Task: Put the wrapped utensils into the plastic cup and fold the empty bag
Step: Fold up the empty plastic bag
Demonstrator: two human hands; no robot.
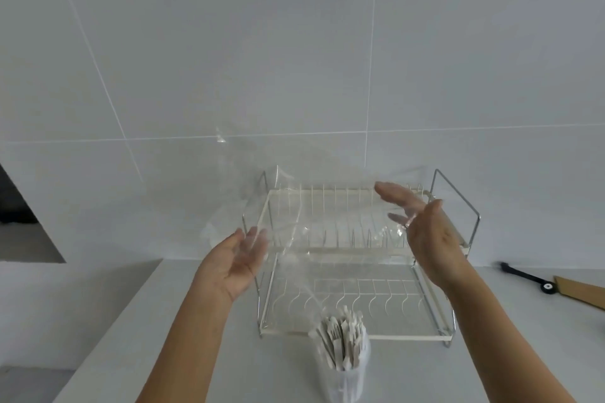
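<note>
A clear plastic cup (343, 379) stands on the white counter near the front edge, filled with several paper-wrapped utensils (342, 342) standing upright. Above it I hold a large clear plastic bag (294, 203) spread in the air in front of the dish rack. My left hand (234, 262) grips the bag's left side, palm turned inward. My right hand (425, 229) pinches the bag's right side, fingers extended to the left. The bag is transparent and its lower edges are hard to make out.
A two-tier white and chrome dish rack (455, 203) stands behind the cup against the tiled wall. At the far right lie a black-handled tool (527, 278) and a wooden piece (579, 291). The counter's left edge (108, 330) drops away diagonally.
</note>
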